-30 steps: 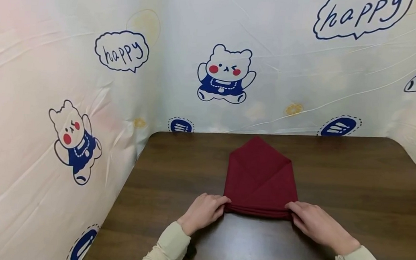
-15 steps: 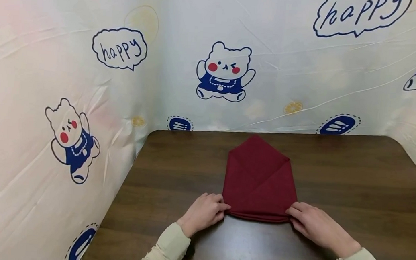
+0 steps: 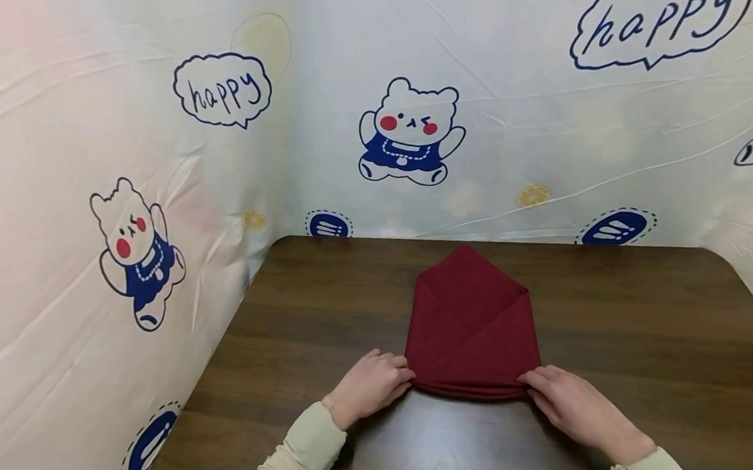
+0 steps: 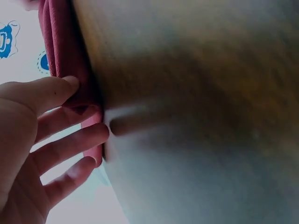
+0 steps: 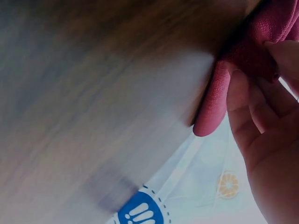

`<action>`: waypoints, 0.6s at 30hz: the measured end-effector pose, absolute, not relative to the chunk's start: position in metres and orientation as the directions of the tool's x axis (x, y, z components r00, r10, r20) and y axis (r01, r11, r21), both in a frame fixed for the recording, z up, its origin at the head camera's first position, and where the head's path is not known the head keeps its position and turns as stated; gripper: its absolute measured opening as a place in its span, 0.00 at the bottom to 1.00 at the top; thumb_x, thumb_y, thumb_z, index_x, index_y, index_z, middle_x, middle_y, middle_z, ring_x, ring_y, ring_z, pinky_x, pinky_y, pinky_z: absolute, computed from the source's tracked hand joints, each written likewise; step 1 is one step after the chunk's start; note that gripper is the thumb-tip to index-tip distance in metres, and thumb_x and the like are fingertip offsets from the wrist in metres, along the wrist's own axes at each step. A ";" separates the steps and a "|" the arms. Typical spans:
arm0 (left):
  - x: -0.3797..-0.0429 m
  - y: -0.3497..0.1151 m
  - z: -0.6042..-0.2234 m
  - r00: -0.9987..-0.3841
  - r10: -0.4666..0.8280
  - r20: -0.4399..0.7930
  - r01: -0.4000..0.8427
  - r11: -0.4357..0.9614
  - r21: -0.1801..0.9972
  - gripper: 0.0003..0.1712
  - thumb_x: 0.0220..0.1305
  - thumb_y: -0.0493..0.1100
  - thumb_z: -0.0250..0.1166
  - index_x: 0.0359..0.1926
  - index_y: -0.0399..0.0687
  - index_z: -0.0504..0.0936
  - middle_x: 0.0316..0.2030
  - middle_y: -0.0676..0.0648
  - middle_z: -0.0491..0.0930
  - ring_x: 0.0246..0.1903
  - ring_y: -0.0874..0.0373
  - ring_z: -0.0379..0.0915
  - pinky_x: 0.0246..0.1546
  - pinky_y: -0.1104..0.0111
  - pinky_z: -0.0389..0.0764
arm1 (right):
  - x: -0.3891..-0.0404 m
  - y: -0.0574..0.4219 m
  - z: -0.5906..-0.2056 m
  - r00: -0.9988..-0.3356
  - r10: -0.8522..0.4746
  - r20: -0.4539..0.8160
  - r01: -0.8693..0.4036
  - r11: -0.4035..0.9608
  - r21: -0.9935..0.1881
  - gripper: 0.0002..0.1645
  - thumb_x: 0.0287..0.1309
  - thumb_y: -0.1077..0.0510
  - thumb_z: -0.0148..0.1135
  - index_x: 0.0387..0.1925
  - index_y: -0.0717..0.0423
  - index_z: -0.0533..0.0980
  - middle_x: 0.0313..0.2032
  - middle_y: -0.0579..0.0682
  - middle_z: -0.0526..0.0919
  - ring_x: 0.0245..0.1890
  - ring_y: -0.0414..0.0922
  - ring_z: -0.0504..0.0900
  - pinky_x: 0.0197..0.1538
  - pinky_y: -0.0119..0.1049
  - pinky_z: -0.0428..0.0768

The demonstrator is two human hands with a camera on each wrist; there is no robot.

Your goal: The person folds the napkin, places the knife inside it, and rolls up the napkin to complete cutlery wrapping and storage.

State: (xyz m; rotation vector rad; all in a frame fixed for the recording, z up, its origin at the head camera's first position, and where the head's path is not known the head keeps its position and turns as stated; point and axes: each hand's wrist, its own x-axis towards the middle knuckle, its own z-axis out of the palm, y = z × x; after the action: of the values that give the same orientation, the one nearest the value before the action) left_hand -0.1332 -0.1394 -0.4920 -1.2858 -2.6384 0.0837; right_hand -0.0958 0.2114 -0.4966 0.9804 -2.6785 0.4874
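Note:
A dark red folded cloth (image 3: 471,329) lies on the brown wooden table, its pointed end away from me and its layered straight edge facing me. At the near left corner my left hand (image 3: 371,384) pinches the folded layers. The left wrist view shows that thumb (image 4: 58,88) on the front of the cloth (image 4: 67,51), with the fingers reaching behind and beneath. My right hand (image 3: 577,409) pinches the near right corner. In the right wrist view, the right thumb (image 5: 286,55) lies on the cloth (image 5: 254,44) and the fingers curl around its side.
The wooden table (image 3: 319,304) extends around the cloth, with its far edge just beyond the cloth's tip. A pale printed curtain (image 3: 502,120) with bears and lettering hangs behind the table and along its left side.
The cloth's near layered edge has come slightly toward me and now bows a little in the middle. Both hands stay at the same corners with only small shifts.

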 end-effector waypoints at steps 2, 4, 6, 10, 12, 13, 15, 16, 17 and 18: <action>-0.135 -0.139 -0.493 -0.617 0.772 0.148 0.767 0.633 -0.106 0.06 0.64 0.47 0.64 0.39 0.58 0.87 0.33 0.59 0.82 0.34 0.66 0.80 0.33 0.69 0.75 | -0.096 0.211 -0.496 -0.761 -0.561 0.326 -0.642 0.725 -0.251 0.16 0.47 0.65 0.70 0.40 0.51 0.80 0.33 0.39 0.81 0.33 0.35 0.79 0.36 0.34 0.80; -0.138 -0.140 -0.494 -0.641 0.755 0.136 0.759 0.650 -0.037 0.07 0.65 0.46 0.63 0.41 0.56 0.87 0.34 0.59 0.83 0.34 0.67 0.80 0.35 0.69 0.77 | -0.096 0.211 -0.496 -0.779 -0.549 0.305 -0.624 0.731 -0.277 0.15 0.49 0.65 0.69 0.40 0.51 0.79 0.33 0.39 0.81 0.33 0.35 0.80 0.36 0.34 0.80; -0.140 -0.140 -0.494 -0.663 0.739 0.120 0.746 0.665 0.035 0.09 0.67 0.46 0.61 0.42 0.54 0.86 0.35 0.58 0.84 0.35 0.66 0.81 0.37 0.69 0.79 | -0.097 0.211 -0.496 -0.797 -0.535 0.280 -0.603 0.734 -0.313 0.14 0.52 0.66 0.67 0.41 0.51 0.79 0.34 0.39 0.82 0.33 0.35 0.80 0.36 0.35 0.80; -0.144 -0.141 -0.493 -0.698 0.713 0.065 0.713 0.684 0.155 0.10 0.69 0.44 0.58 0.45 0.52 0.85 0.38 0.56 0.85 0.37 0.65 0.82 0.40 0.70 0.81 | -0.100 0.211 -0.496 -0.823 -0.514 0.242 -0.568 0.734 -0.371 0.13 0.56 0.66 0.63 0.42 0.51 0.78 0.36 0.40 0.84 0.33 0.34 0.81 0.35 0.35 0.80; -0.145 -0.141 -0.492 -0.723 0.691 0.023 0.680 0.704 0.203 0.11 0.70 0.44 0.57 0.45 0.51 0.85 0.39 0.56 0.85 0.38 0.64 0.82 0.41 0.70 0.80 | -0.100 0.211 -0.496 -0.834 -0.498 0.238 -0.552 0.736 -0.392 0.12 0.56 0.66 0.63 0.42 0.51 0.78 0.36 0.41 0.84 0.33 0.33 0.80 0.34 0.35 0.79; -0.145 -0.141 -0.491 -0.734 0.679 0.002 0.661 0.715 0.227 0.11 0.70 0.43 0.57 0.46 0.51 0.85 0.40 0.55 0.85 0.38 0.64 0.82 0.41 0.71 0.80 | -0.100 0.211 -0.495 -0.841 -0.487 0.236 -0.541 0.740 -0.399 0.12 0.56 0.66 0.63 0.41 0.51 0.78 0.36 0.40 0.84 0.32 0.32 0.80 0.34 0.34 0.79; -0.146 -0.140 -0.490 -0.757 0.653 -0.036 0.622 0.736 0.268 0.12 0.71 0.43 0.56 0.47 0.50 0.84 0.40 0.54 0.85 0.38 0.64 0.81 0.41 0.71 0.80 | -0.101 0.211 -0.496 -0.849 -0.467 0.247 -0.529 0.750 -0.397 0.11 0.56 0.65 0.65 0.40 0.50 0.78 0.35 0.39 0.83 0.33 0.32 0.79 0.35 0.34 0.79; -0.147 -0.140 -0.489 -0.767 0.639 -0.052 0.602 0.745 0.288 0.12 0.71 0.43 0.56 0.47 0.50 0.84 0.40 0.54 0.85 0.38 0.65 0.81 0.41 0.71 0.80 | -0.101 0.211 -0.496 -0.853 -0.457 0.254 -0.523 0.754 -0.397 0.10 0.55 0.64 0.65 0.39 0.50 0.78 0.34 0.38 0.82 0.33 0.32 0.79 0.35 0.34 0.79; -0.147 -0.139 -0.489 -0.776 0.627 -0.067 0.582 0.753 0.308 0.12 0.71 0.43 0.55 0.47 0.50 0.84 0.40 0.54 0.85 0.38 0.65 0.81 0.40 0.71 0.80 | -0.101 0.211 -0.497 -0.856 -0.446 0.262 -0.517 0.759 -0.395 0.10 0.55 0.64 0.66 0.38 0.49 0.78 0.34 0.38 0.81 0.33 0.32 0.78 0.35 0.34 0.79; -0.148 -0.139 -0.489 -0.782 0.618 -0.079 0.566 0.758 0.324 0.12 0.71 0.43 0.55 0.47 0.50 0.84 0.40 0.54 0.85 0.38 0.66 0.80 0.40 0.72 0.80 | -0.101 0.211 -0.498 -0.857 -0.438 0.271 -0.514 0.763 -0.393 0.10 0.55 0.64 0.67 0.37 0.49 0.78 0.33 0.37 0.80 0.33 0.33 0.78 0.36 0.35 0.79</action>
State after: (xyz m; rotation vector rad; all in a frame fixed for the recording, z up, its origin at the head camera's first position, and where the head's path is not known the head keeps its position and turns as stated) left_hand -0.1478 -0.1393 -0.4890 -1.0587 -3.1144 -0.4757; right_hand -0.1007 0.2111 -0.4980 0.7600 -2.7941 0.6943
